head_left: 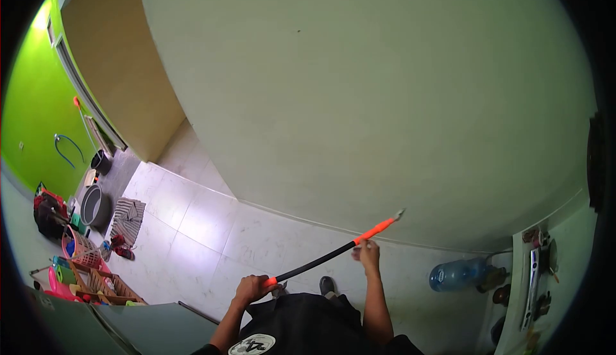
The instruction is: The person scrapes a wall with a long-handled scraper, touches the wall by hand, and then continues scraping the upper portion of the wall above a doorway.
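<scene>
A long black pole with orange sections (319,262) slants up to the right in front of my body and looks slightly bowed. Its upper end has a small grey tip (400,214), close to the pale wall. My left hand (254,289) is wrapped round the lower end, at the orange part. Higher up, my right hand (368,255) is at the upper orange section with its fingers curled against it. Some of the right fingers are blurred.
A pale wall (359,98) rises ahead. A blue water jug (459,274) lies on the floor at right, beside a shelf (518,284) with a stove. At left are a striped mat (128,219), a grey tub (95,205), a pink basket (83,248) and a wooden rack (102,282).
</scene>
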{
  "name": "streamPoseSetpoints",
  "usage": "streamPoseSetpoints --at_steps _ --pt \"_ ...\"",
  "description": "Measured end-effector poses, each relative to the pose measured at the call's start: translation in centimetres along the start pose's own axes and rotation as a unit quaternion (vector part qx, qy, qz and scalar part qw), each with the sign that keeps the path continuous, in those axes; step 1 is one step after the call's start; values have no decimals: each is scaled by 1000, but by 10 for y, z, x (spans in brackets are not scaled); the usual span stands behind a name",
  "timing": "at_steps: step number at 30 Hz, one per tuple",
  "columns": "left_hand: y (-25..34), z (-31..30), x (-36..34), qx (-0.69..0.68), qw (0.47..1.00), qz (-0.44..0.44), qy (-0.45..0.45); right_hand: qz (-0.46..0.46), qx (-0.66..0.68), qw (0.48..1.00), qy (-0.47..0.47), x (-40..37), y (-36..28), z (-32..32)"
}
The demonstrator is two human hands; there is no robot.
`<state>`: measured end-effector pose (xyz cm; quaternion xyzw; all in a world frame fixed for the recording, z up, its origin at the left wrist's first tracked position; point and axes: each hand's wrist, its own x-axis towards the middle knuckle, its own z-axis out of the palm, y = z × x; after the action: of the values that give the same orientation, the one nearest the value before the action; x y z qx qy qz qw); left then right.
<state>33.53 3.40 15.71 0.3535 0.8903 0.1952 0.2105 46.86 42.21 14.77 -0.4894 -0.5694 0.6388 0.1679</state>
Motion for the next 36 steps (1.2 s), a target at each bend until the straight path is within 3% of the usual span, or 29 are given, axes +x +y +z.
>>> streamPoseSetpoints --at_steps 2,4,10,12,13,14,16,17,20,23,24,25,26,27,28,29,30,31,33,34,36 --pt "-9 7 0 0 998 -52 -33 34 -131 990 -34 -4 39 3" --pt "-23 23 -1 6 995 -96 -41 61 -157 982 -85 3 97 2" --pt "-74 56 -4 4 978 -190 -81 143 -167 971 -96 -22 204 -4" --pt "-97 64 -10 -9 966 -241 -91 185 -213 954 -101 -5 287 -25" --pt "-108 67 -13 -11 961 -260 -94 38 -488 847 -209 -21 272 -28" --pt "-120 71 -17 -13 955 -279 -98 -111 -707 636 -288 -44 259 -35" --pt "-141 75 -28 -34 941 -318 -114 -303 -651 684 -125 -71 308 -61" --pt "-150 76 -34 -41 930 -344 -121 -310 -648 686 -121 -79 321 -71" --pt "-185 94 -57 -70 910 -389 -127 -236 -683 670 -169 -63 349 -73" --pt "-248 149 -89 -29 926 -360 -107 -201 -713 640 -203 -36 370 -68" --pt "-259 153 -100 -15 937 -340 -77 -185 -707 651 -206 -26 378 -66" --pt "-266 160 -111 -23 928 -357 -107 -169 -688 675 -205 -14 385 -61" --pt "-266 155 -110 -29 923 -363 -120 -49 -530 830 -168 -20 371 -48" --pt "-266 150 -109 -37 920 -369 -130 42 -330 939 -89 -27 357 -36" --pt "-265 144 -103 -48 916 -373 -136 144 -110 983 -22 -29 342 -24" --pt "-263 139 -98 -55 916 -373 -138 38 -330 942 -56 -25 334 -19" --pt "-260 131 -89 -62 917 -370 -137 -68 -529 842 -85 -20 328 -13" --pt "-255 124 -78 -70 918 -366 -137 -166 -696 691 -105 -15 321 -10" --pt "-244 107 -54 -84 922 -351 -138 88 -469 877 -64 -13 299 -9" --pt "-238 100 -41 -89 925 -343 -137 211 -322 922 -40 -16 291 -9" --pt "-227 84 -15 -96 932 -323 -136 25 -578 798 -169 -11 297 -14"
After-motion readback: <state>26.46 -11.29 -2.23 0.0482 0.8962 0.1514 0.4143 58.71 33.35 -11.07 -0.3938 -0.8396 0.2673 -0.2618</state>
